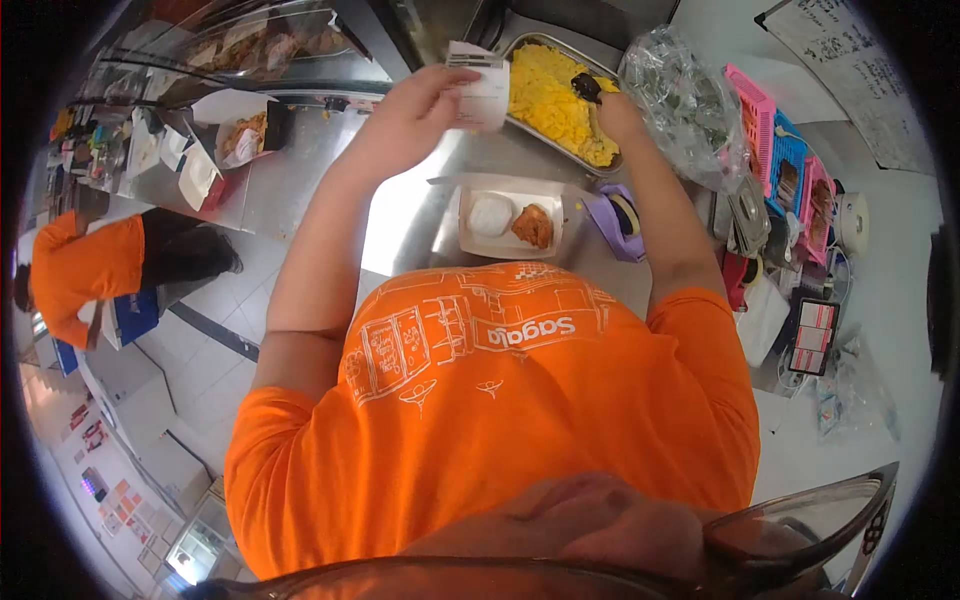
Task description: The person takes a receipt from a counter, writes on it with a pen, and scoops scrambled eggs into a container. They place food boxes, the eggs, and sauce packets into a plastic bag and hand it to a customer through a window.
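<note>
My left hand [415,115] is closed on a printed paper slip [485,95], its fingers and thumb pinching the left edge. The slip overlaps the left rim of a metal tray [508,45] of yellow scrambled egg [550,85]. Over the right side of that tray, my right hand [622,118] is closed around a black utensil [586,88]; its exact kind is hidden. Nearer my body sits an open paper food box [478,247] with a white rice mound [491,215] and a browned piece of fried food [533,227].
A purple tape dispenser [612,225] stands right of the food box. A clear plastic bag [680,100] lies beside the tray, with pink [750,115] and blue baskets [790,160] beyond. Another open box [245,140] holds food at left. A person in orange [95,265] bends further left.
</note>
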`<action>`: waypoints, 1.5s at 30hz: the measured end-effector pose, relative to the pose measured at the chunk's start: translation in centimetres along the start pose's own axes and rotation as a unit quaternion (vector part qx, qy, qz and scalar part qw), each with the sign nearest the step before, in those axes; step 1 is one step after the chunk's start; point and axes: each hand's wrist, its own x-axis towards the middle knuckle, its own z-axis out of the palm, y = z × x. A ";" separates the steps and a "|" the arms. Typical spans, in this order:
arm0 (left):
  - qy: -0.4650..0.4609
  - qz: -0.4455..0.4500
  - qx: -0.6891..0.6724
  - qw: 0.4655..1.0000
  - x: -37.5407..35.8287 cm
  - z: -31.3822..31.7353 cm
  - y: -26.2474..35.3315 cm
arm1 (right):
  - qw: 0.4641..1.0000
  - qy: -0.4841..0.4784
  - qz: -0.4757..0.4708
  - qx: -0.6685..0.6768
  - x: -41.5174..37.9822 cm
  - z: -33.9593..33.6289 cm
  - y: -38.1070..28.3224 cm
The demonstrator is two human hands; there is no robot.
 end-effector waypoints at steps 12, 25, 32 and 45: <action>-0.179 -0.192 0.144 0.954 8.6 14.1 -21.6 | 0.997 0.042 -0.034 -0.063 5.0 -4.7 -13.3; -0.059 -0.277 -0.092 0.955 6.7 14.6 -20.6 | 0.962 -0.131 -0.240 -0.011 3.7 0.2 -12.9; -0.059 -0.269 -0.068 0.959 6.5 14.7 -20.4 | 0.875 -0.263 0.094 0.396 4.0 0.0 -10.2; 0.090 -0.065 0.007 0.994 -4.6 3.6 -8.8 | 0.955 0.075 0.068 0.280 0.6 -4.2 -2.9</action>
